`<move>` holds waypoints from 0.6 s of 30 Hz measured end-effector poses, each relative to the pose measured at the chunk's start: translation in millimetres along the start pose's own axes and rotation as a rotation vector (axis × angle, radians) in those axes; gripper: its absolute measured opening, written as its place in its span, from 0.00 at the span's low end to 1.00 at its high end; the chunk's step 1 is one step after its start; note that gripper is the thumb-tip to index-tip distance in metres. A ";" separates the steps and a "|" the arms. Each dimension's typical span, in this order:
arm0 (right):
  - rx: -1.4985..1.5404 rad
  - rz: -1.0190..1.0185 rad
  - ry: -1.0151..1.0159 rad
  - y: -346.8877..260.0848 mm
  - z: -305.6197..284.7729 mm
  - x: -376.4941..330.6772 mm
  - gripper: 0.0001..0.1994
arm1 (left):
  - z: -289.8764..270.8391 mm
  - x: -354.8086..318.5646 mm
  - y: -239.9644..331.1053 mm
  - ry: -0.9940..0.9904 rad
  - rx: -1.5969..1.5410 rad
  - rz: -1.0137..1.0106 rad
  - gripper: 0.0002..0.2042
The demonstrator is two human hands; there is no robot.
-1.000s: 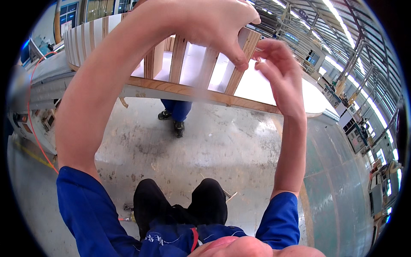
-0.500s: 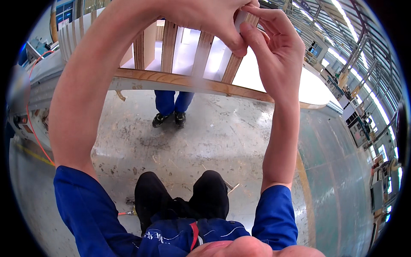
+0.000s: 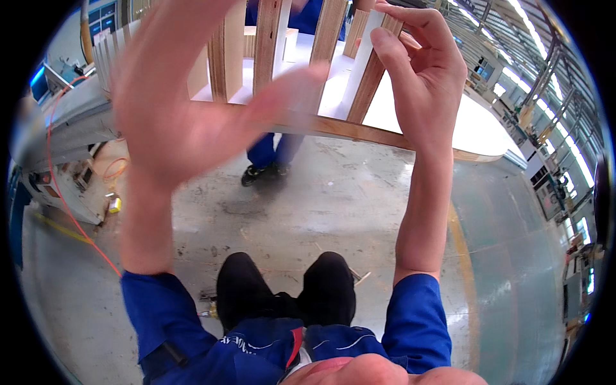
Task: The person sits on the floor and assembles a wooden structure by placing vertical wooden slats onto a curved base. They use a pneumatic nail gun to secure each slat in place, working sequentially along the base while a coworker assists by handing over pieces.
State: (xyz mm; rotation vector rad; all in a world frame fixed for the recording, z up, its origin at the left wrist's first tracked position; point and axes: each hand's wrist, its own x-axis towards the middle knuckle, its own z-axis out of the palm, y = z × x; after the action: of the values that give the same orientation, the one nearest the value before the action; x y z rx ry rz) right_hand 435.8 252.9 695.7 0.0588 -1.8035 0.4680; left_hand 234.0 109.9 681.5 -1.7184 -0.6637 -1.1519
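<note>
My right hand (image 3: 420, 77) is raised at the upper right and pinches the top of a slanted wooden slat (image 3: 372, 70) with a white face. That slat belongs to a wooden frame (image 3: 346, 128) of several upright slats on a curved rail. My left hand (image 3: 186, 109) is blurred in front of the frame at the upper left. Its palm is spread, the fingers are apart and it holds nothing. Both forearms rise from blue sleeves at the bottom.
Another person in blue trousers and dark shoes (image 3: 260, 173) stands behind the frame. A grey machine (image 3: 70, 167) with a red cable (image 3: 64, 205) is at the left. My black shoes (image 3: 285, 295) stand on the concrete floor. Workshop benches line the right.
My left hand has let go of the slat top and swung down to the left, fingers spread. My right hand stays pinched on the slat. The view has tilted so the frame sits lower.
</note>
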 end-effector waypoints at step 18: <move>-0.308 0.207 0.298 14.5 -15.4 6.9 0.18 | -85.0 -690.7 269.8 -1.252 -0.049 -2.065 0.20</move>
State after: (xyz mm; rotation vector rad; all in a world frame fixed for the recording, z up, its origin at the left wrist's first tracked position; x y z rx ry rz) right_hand 443.9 272.8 701.2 -0.3947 -1.5733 0.3196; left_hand 133.8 -39.9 -42.8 -1.1097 -3.6040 -0.8471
